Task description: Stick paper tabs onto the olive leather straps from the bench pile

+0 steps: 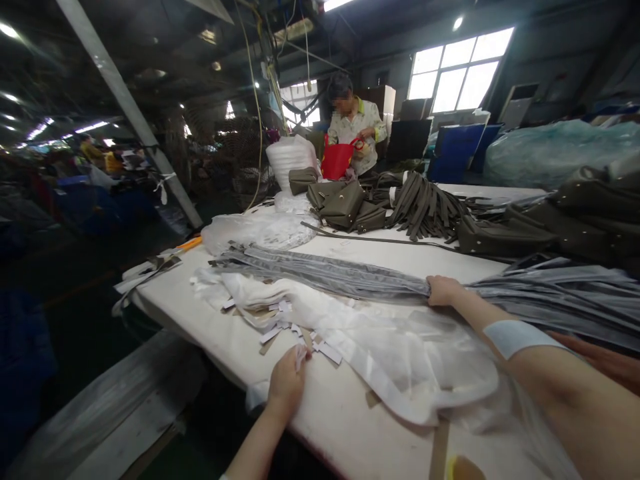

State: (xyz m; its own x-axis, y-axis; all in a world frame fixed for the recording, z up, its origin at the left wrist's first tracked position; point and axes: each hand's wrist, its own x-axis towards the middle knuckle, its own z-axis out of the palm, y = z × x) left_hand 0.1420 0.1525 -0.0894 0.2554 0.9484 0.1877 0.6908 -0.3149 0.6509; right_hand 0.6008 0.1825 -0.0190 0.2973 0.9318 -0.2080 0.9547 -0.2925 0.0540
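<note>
My left hand (287, 381) is at the front edge of the table, its fingers closed on a small crumpled piece of thin, whitish plastic film. Beside it lie several small white and tan paper tags (327, 352), partly under a white translucent plastic sheet (360, 333). Farther back, my right hand (443, 291) grips the right end of a long bundle of grey straps (330, 270), which seem wrapped in clear film. A pale blue band (520, 335) crosses my right forearm. More grey wrapped straps (560, 287) lie to the right of that hand.
Dark olive bags (345, 203) and a pile of dark straps (425, 203) lie across the white table (200, 327). Behind it a person (363, 127) handles a red bag (337, 160). Part of another arm (605, 360) shows at the right edge. A slanted pole (130, 113) stands left.
</note>
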